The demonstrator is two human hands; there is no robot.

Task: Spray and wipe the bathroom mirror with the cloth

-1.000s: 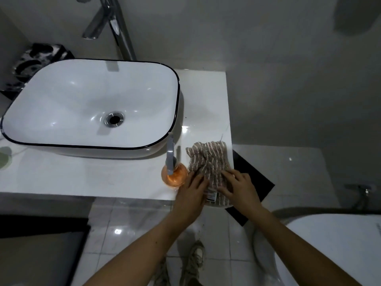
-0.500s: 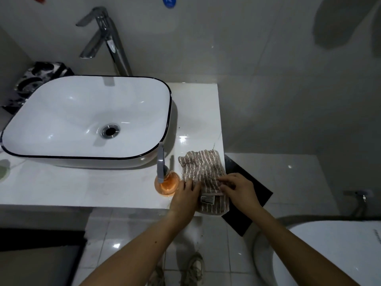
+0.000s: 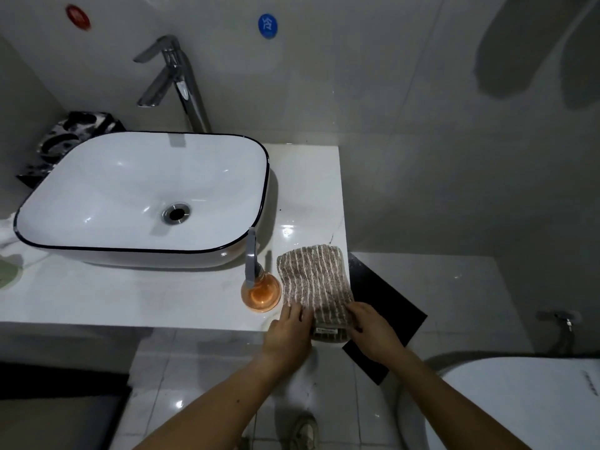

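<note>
Striped cloth (image 3: pixel 316 280) — flat between left hand (image 3: pixel 287 332) and right hand (image 3: pixel 371 331).

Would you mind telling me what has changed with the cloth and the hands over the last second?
The cloth, bunched a second ago, now lies smoothed flat on the counter. The left hand and right hand have drawn back to its near end, fingers still on it. The spray bottle beside it has not moved.

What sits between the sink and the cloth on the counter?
In the head view, an orange spray bottle stands between the sink and the striped cloth, close beside the cloth's left edge. Otherwise only bare white counter.
</note>
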